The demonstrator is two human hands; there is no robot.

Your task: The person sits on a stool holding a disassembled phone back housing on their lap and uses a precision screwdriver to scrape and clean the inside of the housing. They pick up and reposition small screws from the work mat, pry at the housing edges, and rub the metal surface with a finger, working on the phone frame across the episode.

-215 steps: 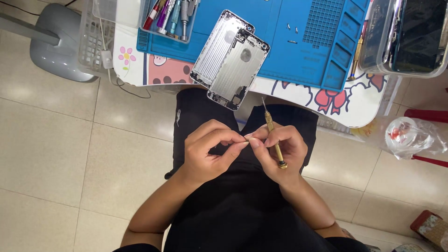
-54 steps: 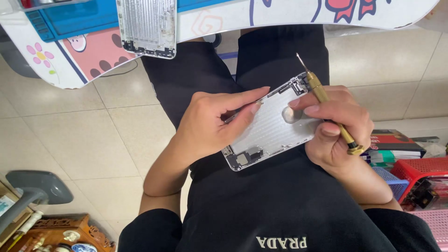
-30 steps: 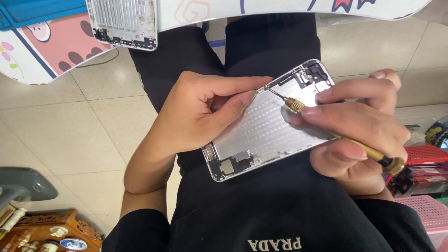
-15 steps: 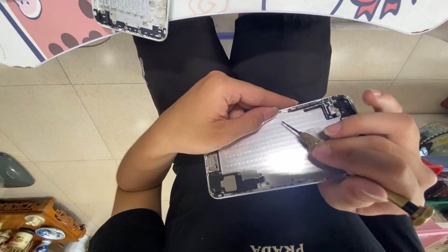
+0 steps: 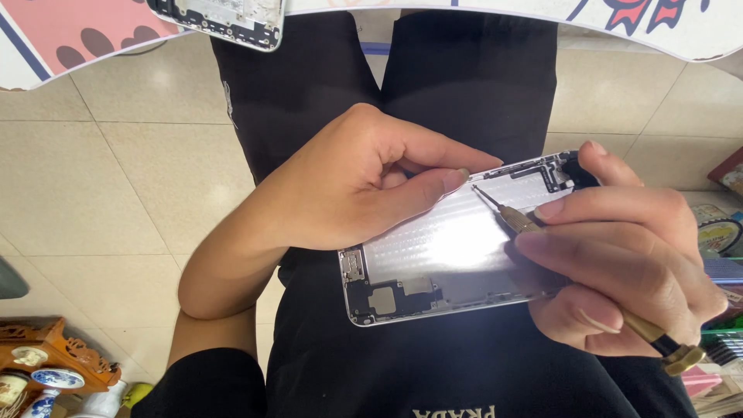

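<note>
A silver phone rear housing (image 5: 441, 248), inside face up, rests on my lap over black trousers. My left hand (image 5: 348, 182) lies on its upper edge, thumb and forefinger pinched together near the screwdriver tip; anything between them is too small to see. My right hand (image 5: 627, 248) grips a thin brass-coloured screwdriver (image 5: 518, 223) and also steadies the housing's right end. The screwdriver tip points at the housing's upper middle, close to my left fingertips.
A second silver phone housing (image 5: 224, 19) lies at the edge of a white table with cartoon prints (image 5: 46, 39) above my knees. Tiled floor lies to the left. A carved wooden stand with small porcelain pieces (image 5: 46, 364) is at bottom left; coloured boxes (image 5: 724, 232) at right.
The view has closed in on my lap. Earlier my hands held only the screwdriver and a tiny part; the housing has come down from the table onto my lap, and the tip has moved toward my left fingertips.
</note>
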